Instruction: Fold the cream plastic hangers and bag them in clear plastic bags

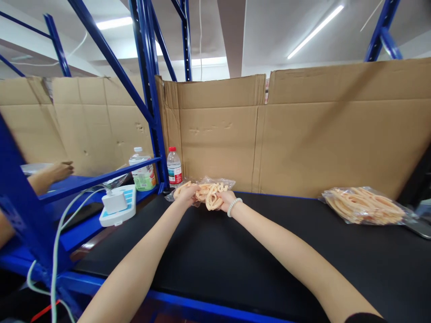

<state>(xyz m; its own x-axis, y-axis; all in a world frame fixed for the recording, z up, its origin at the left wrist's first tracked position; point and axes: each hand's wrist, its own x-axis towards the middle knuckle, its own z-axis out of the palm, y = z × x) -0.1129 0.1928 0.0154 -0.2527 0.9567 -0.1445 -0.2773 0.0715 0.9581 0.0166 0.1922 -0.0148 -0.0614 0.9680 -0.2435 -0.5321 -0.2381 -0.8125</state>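
Observation:
At the far side of the black tabletop, both arms reach forward to a pile of peach-coloured looped bands (213, 197). My left hand (187, 193) is closed on the bands at the left of the pile. On the right, my right hand (226, 200), with a pale beaded bracelet (233, 208) at the wrist, grips a looped band that hangs toward me. A clear plastic bag (222, 182) lies crumpled behind and under the pile. The fingertips are partly hidden among the bands, whose exact kind I cannot make out.
A bagged stack of similar peach bands (365, 205) lies at the right. A red-capped bottle (174, 168) stands behind my left hand. Left are a larger bottle (143, 170), a white power strip (117, 206), cables and another person's hand (60, 171). Cardboard (218, 134) walls the back.

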